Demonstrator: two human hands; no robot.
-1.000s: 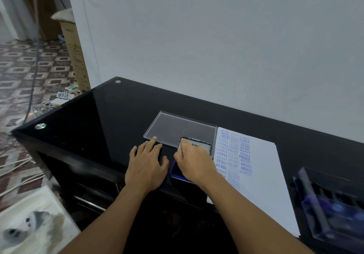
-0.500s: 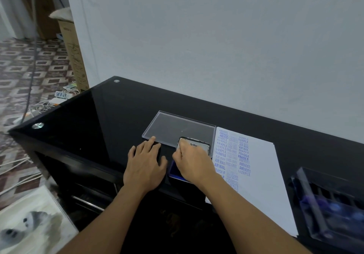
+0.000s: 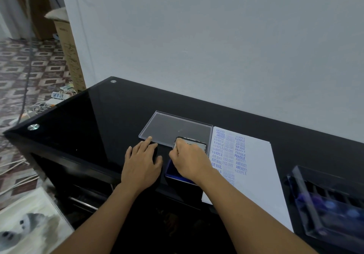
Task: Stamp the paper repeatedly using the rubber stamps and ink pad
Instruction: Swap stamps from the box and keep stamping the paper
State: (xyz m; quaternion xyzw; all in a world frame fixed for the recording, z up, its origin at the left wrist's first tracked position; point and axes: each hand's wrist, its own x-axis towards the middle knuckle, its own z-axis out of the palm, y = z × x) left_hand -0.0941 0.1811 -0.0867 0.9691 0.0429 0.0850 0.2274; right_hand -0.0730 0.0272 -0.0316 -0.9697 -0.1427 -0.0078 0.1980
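Inking step, I judge: my right hand [image 3: 190,159] is curled low over the blue ink pad [image 3: 171,170] at the desk's [image 3: 98,125] front edge, but whatever it grips is hidden. My left hand [image 3: 141,163] lies flat beside the pad. Next I carry across to the paper [image 3: 256,165], just right, aiming for bare space below AMENDED, SAMPLE, AIR MAIL, FRAGILE

Bench [image 3: 98,119]: glossy black glass top, with round metal studs [image 3: 33,127] at the two left corners. On it, left to right:
- my left hand [image 3: 141,163], flat, palm down, fingertips at the clear lid's near edge
- clear lid [image 3: 175,130], lying flat
- ink pad [image 3: 172,172], open, by the front edge
- paper [image 3: 256,167], just beside the pad, blue prints on its far-left part
- clear case [image 3: 325,200], far right, blurred
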